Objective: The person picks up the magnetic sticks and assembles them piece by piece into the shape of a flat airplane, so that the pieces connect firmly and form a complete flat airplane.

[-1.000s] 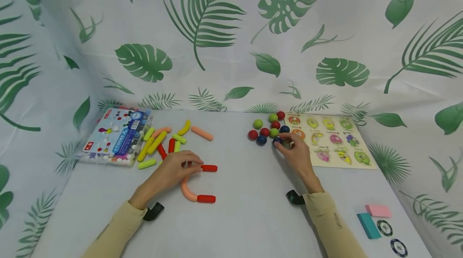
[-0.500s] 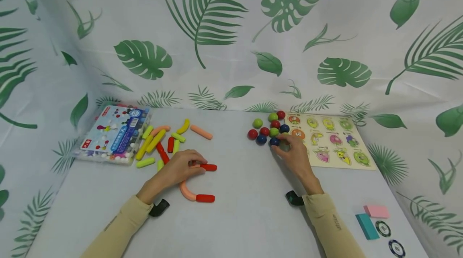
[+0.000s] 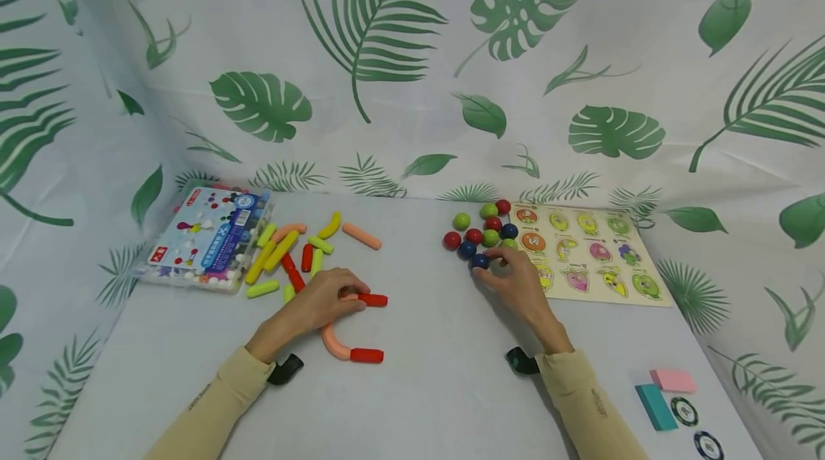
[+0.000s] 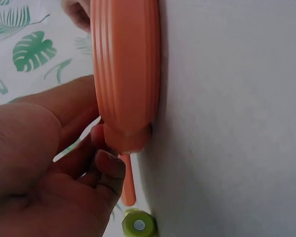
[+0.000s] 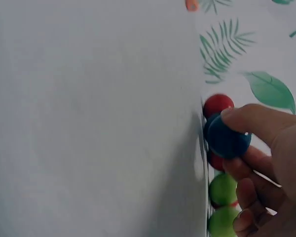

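My left hand [image 3: 325, 296] holds the far end of a salmon-coloured curved connector tube [image 3: 331, 342], which lies on the table and opens to the right. A red straight tube [image 3: 367, 355] is fitted on its near end. Another red tube [image 3: 374, 300] sticks out past my left fingertips. In the left wrist view the ribbed curved tube [image 4: 126, 64] stands close in front of the fingers. My right hand [image 3: 515, 284] pinches a dark blue ball [image 3: 479, 261] between thumb and fingers, as the right wrist view shows with the blue ball [image 5: 228, 136].
Red, green and blue balls [image 3: 473, 236] cluster beyond the right hand, beside a fruit picture board [image 3: 602, 286]. A clear box [image 3: 203, 238] and several loose coloured tubes [image 3: 280, 251] lie at left. Teal [image 3: 656, 407] and pink blocks [image 3: 673, 380] and two chips [image 3: 684, 411] sit front right.
My right hand has drawn the blue ball left and slightly nearer, uncovering a green ball behind it. The left hand has shifted slightly right on the curved tube.
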{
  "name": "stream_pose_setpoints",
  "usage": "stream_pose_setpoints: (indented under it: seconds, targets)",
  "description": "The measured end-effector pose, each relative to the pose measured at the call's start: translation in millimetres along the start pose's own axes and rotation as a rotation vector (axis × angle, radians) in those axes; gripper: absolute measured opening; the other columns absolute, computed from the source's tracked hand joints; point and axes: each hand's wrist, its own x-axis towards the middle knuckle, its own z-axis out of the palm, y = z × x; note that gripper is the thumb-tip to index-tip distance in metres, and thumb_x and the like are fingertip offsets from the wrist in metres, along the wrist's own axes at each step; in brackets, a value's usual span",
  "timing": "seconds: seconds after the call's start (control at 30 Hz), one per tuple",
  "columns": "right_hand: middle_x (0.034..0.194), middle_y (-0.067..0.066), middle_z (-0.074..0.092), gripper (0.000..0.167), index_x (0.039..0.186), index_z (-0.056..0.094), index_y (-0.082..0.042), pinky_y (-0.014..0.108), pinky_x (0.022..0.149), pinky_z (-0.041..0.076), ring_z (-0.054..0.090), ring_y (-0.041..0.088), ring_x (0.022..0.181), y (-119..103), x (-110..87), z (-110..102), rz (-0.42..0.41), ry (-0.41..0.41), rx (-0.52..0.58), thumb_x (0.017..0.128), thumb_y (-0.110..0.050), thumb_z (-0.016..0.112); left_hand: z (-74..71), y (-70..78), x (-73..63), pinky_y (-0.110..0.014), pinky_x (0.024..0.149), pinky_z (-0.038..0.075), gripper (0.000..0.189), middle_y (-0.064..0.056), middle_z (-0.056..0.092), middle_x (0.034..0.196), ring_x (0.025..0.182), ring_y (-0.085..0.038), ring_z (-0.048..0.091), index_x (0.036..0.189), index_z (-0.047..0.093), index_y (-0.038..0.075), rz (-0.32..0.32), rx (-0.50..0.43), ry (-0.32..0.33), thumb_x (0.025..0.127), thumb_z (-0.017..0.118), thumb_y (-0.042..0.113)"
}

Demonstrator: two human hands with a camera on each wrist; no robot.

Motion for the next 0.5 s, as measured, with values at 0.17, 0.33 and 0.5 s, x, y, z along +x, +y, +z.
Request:
stream_pose_setpoints:
  seconds: [0.17,0.33,0.5]
  targets:
    - [0.116,0.003,0.067,0.04,0.122,0.067,-0.013,0.043,0.09,0.047,0.055,0.024,0.106,-21.0,-9.7,11.4,-0.073,-0.055,0.04,0.089,-0.03,0.08,-3.3,4.9,-0.7,-0.021,0.064,0.044,0.02,0.005,0.064,0.086,0.073,-0.009,0.051,0.108,0.076,0.012,-0.022,0.015,-0.027,0.089,0.079,0.017]
    - [0.115,0.0,0.069,0.039,0.121,0.068,-0.014,0.042,0.087,0.05,0.057,0.024,0.104,-44.2,-20.9,29.4,-0.155,-0.136,0.091,0.087,-0.028,0.081,-9.9,11.9,2.1,-0.021,0.062,0.043,0.019,0.004,0.061,0.082,0.072,-0.012,0.051,0.106,0.075,0.012,-0.048,0.013,-0.064,0.088,0.08,0.016]
    - [0.112,-0.006,0.067,0.036,0.119,0.069,-0.019,0.037,0.088,0.051,0.057,0.018,0.103,-62.0,-27.5,48.5,-0.198,-0.22,0.134,0.087,-0.028,0.082,-12.5,16.3,4.3,-0.022,0.062,0.041,0.02,0.003,0.059,0.081,0.073,-0.012,0.05,0.107,0.074,0.012,-0.07,0.021,-0.092,0.088,0.08,0.016]
